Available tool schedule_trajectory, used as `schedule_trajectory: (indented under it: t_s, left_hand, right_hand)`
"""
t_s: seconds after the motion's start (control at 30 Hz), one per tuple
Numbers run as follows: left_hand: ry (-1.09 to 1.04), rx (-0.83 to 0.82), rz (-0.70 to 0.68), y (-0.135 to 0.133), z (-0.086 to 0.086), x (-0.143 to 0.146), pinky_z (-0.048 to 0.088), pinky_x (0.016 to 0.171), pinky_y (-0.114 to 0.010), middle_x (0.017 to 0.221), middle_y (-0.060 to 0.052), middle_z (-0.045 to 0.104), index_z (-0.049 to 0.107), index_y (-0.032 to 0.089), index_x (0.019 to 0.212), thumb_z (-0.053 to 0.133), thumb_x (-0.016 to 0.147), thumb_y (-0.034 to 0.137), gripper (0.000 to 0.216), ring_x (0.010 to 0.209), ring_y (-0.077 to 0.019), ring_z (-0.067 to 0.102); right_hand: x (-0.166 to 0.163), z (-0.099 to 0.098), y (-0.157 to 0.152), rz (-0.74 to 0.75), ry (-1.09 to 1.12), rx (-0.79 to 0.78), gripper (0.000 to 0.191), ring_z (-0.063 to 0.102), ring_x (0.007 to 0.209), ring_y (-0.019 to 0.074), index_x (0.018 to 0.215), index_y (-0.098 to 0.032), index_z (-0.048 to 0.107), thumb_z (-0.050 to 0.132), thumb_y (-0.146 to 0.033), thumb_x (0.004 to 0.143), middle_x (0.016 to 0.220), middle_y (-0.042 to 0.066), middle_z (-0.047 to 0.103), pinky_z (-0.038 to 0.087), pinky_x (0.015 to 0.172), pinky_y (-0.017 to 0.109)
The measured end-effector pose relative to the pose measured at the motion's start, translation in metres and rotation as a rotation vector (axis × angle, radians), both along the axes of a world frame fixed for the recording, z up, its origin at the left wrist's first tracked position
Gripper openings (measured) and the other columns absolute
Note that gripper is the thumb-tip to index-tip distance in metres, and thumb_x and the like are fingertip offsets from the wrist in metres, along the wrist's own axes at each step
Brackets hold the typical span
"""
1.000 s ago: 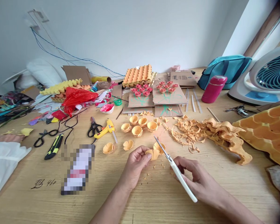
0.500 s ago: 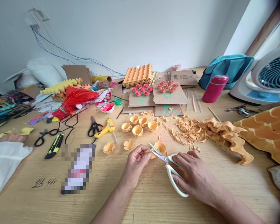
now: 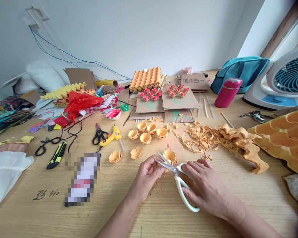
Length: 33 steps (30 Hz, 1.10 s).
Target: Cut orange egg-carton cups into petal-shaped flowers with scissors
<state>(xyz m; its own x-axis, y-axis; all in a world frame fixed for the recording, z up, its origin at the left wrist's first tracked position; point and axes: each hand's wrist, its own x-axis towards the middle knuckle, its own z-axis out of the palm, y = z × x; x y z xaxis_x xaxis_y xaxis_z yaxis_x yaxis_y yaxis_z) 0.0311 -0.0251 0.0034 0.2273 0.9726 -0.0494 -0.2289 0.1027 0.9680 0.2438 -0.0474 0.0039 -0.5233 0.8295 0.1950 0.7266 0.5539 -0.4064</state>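
My left hand (image 3: 150, 177) pinches a small orange egg-carton piece (image 3: 167, 168), largely hidden by the fingers and blades. White-handled scissors (image 3: 186, 198) are in my right hand (image 3: 205, 186), fingers through the handles. Their blades are parted and reach to the left fingertips and the piece. Just behind them a cut egg-carton cup (image 3: 170, 155) sits on the table, with tiny orange scraps in front. Left of my left hand lie a petal-shaped cup (image 3: 135, 153) and a small stack of cups (image 3: 115, 156). Several more stacked cups (image 3: 145, 138) stand farther back.
A yellow glue gun (image 3: 115, 135), black-handled scissors (image 3: 98, 135) and a utility knife (image 3: 56, 155) lie left. Orange trimmings (image 3: 201, 138) and an egg tray (image 3: 285, 138) are right. Cardboard with red flowers (image 3: 180, 103) stands behind. Another person's hand (image 3: 12, 147) is far left.
My left fingers have shifted slightly right along the scissor blades, and more of the orange piece shows by them. The scissors dip a little lower; the whole view shifts slightly.
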Motion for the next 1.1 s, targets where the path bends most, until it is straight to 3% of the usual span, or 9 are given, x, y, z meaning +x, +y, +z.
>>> schedule_trajectory:
  t_s: [0.23, 0.53, 1.1]
  left_hand:
    - [0.023, 0.009, -0.04, -0.0008, 0.0025, 0.0006, 0.033, 0.058, -0.023, 0.07, 0.002, 0.053, 0.066, 0.018, 0.08, 0.076, 0.08, 0.035, 0.02, 0.061, -0.0099, 0.041]
    - [0.069, 0.054, -0.075, 0.0002, 0.0007, -0.0008, 0.04, 0.073, -0.025, 0.08, 0.0, 0.061, 0.065, 0.017, 0.083, 0.073, 0.084, 0.036, 0.02, 0.077, -0.0141, 0.052]
    - [-0.014, 0.051, -0.121, 0.0, -0.0009, -0.0026, 0.041, 0.073, -0.022, 0.08, 0.001, 0.063, 0.069, 0.018, 0.084, 0.073, 0.085, 0.029, 0.012, 0.078, -0.0122, 0.054]
  right_hand:
    - [0.0008, 0.0024, -0.0027, 0.034, 0.027, -0.036, 0.021, 0.055, 0.083, 0.0247, 0.101, -0.02, 0.054, 0.059, -0.038, 0.093, 0.092, 0.005, 0.062, 0.033, 0.083, 0.041]
    - [0.0005, 0.0005, -0.0014, 0.043, 0.025, -0.036, 0.022, 0.055, 0.082, 0.0255, 0.1, -0.021, 0.052, 0.058, -0.041, 0.093, 0.092, 0.005, 0.061, 0.034, 0.083, 0.043]
    - [0.002, 0.0014, -0.0044, 0.129, 0.114, -0.032, 0.017, 0.05, 0.076, 0.0233, 0.09, -0.021, 0.047, 0.053, -0.036, 0.095, 0.084, 0.004, 0.058, 0.035, 0.082, 0.043]
